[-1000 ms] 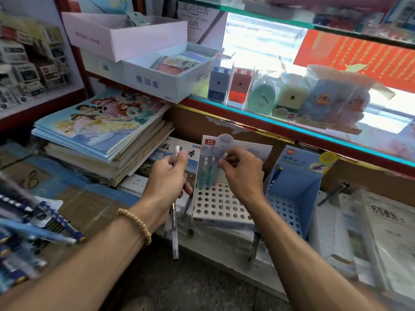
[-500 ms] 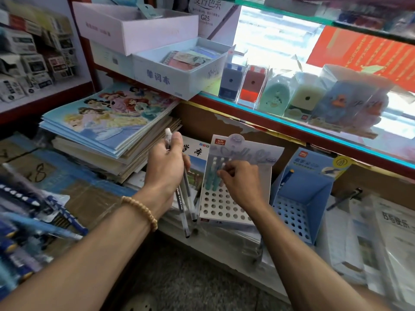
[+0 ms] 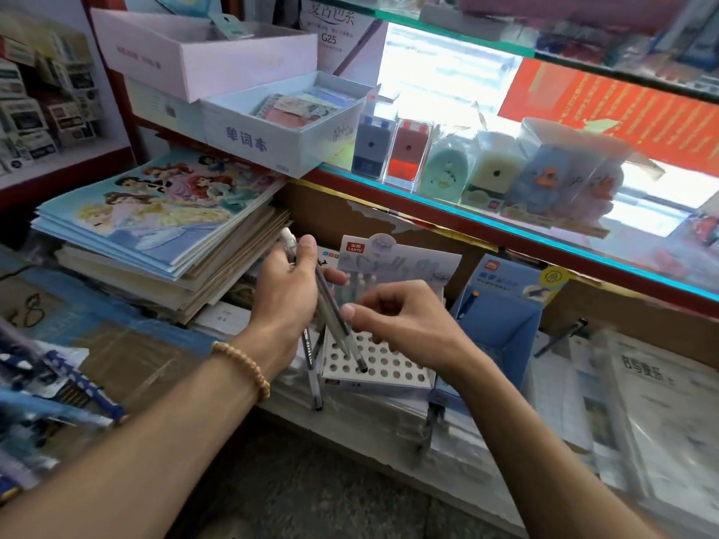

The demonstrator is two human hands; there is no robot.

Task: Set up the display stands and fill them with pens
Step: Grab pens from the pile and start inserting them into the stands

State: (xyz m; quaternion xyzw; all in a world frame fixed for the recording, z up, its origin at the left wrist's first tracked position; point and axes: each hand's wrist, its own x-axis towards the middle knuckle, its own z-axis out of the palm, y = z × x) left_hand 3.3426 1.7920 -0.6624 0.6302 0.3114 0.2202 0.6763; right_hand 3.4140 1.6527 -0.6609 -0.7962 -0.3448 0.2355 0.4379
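The landmark here is the white display stand [image 3: 375, 363], a low box with rows of round holes on top and a printed card standing up at its back. It sits on the lower shelf [image 3: 389, 441], below the glass counter [image 3: 505, 227], probably so that both hands can reach it from above.

To the right of the white stand, just beside it, stands a blue display stand [image 3: 502, 324]. It is open and seems to hold only one dark pen, so I judge it is waiting for its turn. To the left of the white stand, and higher, lies a pile of picture books [image 3: 155, 215], out of the working area.

The left hand [image 3: 288, 301] is in front of the stand's left part. Its fingers are curled round a small bunch of pens [image 3: 330, 317], which point down toward the holes; this hand serves as a supply, I think.

The right hand [image 3: 404, 324] hovers over the holes with fingers bent and thumb near the bunch. It looks ready to pinch one pen out, but whether it already grips one I cannot tell.

At the back of the stand a few pens with pale caps [image 3: 356, 289] already stand in the holes; most holes are empty.
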